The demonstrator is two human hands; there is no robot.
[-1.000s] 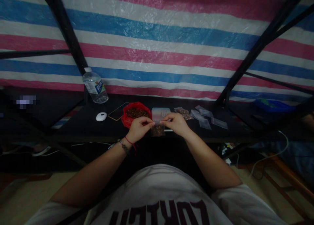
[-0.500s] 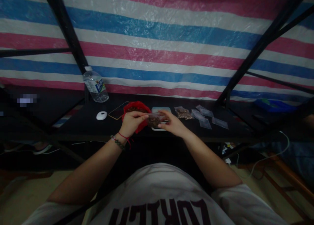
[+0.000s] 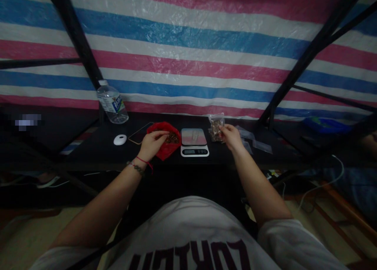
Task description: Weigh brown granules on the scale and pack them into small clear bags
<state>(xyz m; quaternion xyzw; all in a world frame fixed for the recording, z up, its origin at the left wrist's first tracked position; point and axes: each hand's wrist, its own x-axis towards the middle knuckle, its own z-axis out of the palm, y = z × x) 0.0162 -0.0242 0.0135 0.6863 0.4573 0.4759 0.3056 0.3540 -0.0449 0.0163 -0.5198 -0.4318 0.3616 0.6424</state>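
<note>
My right hand (image 3: 231, 136) pinches a clear zip bag (image 3: 216, 123) of small brown pieces by its side. That bag is held upright over another filled zip bag, which it mostly hides. My left hand (image 3: 153, 144) hovers at the near left rim of a red plastic bag (image 3: 165, 150) holding loose brown pieces (image 3: 174, 138). Its fingers are stretched out with the thumb slightly apart, and nothing shows between them. Between the hands stands a white digital scale (image 3: 194, 150); its plate carries only a pale reflection.
Several flat clear zip bags (image 3: 262, 146) lie right of my right hand. A water bottle (image 3: 113, 105), a white rounded object (image 3: 120, 139) and a thin-framed flat object (image 3: 135, 138) are at the left. Dark metal posts (image 3: 84, 46) and a striped sheet (image 3: 188, 62) bound the black table (image 3: 141, 160).
Both hands held the filled zip bag together over the scale. My left hand has let go and shifted left to the red bag. My right hand has carried the zip bag right.
</note>
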